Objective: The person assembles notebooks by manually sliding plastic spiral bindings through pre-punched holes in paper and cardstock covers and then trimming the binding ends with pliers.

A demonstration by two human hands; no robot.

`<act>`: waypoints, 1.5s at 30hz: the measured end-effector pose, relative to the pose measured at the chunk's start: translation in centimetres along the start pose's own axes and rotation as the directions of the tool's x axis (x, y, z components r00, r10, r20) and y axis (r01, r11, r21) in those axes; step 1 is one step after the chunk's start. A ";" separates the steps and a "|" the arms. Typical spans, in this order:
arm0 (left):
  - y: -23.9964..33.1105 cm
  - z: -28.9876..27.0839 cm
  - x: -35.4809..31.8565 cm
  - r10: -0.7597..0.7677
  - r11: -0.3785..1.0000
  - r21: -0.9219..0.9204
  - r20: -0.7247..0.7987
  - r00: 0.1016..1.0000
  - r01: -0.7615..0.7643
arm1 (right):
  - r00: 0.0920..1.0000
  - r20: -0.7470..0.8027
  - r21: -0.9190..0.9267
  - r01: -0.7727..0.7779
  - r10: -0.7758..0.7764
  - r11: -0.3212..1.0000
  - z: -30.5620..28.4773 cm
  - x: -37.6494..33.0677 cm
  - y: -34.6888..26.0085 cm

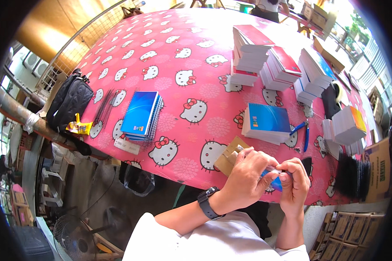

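Note:
At the near edge of the pink table (185,167), my left hand (251,173) and my right hand (293,178) meet with their fingers pinched together. Between them is a small blue-covered notebook (275,186), mostly hidden by the fingers. A thin pale strip shows at the fingertips, too small to name. Beside my left hand lies a piece of brown cardboard (226,160). Just beyond the hands sits a stack of blue-covered page blocks (268,119), with blue-handled pliers (306,130) to its right. A dark watch is on my left wrist.
Spiral-bound blue notebooks (139,114) are piled on the left, near loose wire spirals (103,106), a yellow packet (79,127) and a black backpack (70,102). Red-covered stacks (253,37) and blue ones (318,67) stand farther back. Black spirals (353,176) bunch beside a carton (376,172).

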State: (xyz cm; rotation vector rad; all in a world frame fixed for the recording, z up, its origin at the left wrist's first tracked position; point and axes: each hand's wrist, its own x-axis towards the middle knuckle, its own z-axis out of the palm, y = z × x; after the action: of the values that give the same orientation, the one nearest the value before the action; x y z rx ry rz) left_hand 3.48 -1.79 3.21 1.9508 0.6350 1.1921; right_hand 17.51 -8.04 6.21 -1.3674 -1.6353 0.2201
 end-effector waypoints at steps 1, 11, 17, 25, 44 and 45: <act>-0.2 0.0 -0.2 0.007 0.999 0.039 0.019 1.000 -0.008 | 1.000 0.002 0.001 0.011 -0.011 1.000 0.2 0.0 0.0; -2.3 -4.0 1.6 0.249 0.954 0.250 -0.353 0.902 -0.166 | 0.998 -0.041 0.056 0.046 -0.044 0.997 -1.2 1.4 0.0; -4.9 -23.5 9.8 0.146 0.688 0.712 -0.327 0.934 0.142 | 0.973 -0.169 -0.009 -0.162 0.158 0.987 -5.8 -0.3 3.2; -16.0 -26.7 7.9 -0.085 0.253 0.951 -0.159 0.984 0.176 | 0.982 -0.009 -0.009 -0.187 0.187 0.982 -4.8 -1.8 3.5; -12.2 -24.2 4.3 -0.661 0.041 0.777 -0.451 0.600 0.628 | 0.985 0.044 0.050 -0.169 0.167 0.984 -3.2 -3.1 4.3; -12.3 -24.4 4.4 -0.667 0.061 0.776 -0.436 0.604 0.628 | 0.986 0.055 0.040 -0.163 0.160 0.986 -3.2 -3.1 4.3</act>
State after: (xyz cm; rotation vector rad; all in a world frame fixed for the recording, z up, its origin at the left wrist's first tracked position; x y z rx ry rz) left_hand -16.82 17.05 2.60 1.9326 2.2486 0.0856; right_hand 22.48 -10.45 3.34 -1.4722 -1.5529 0.3879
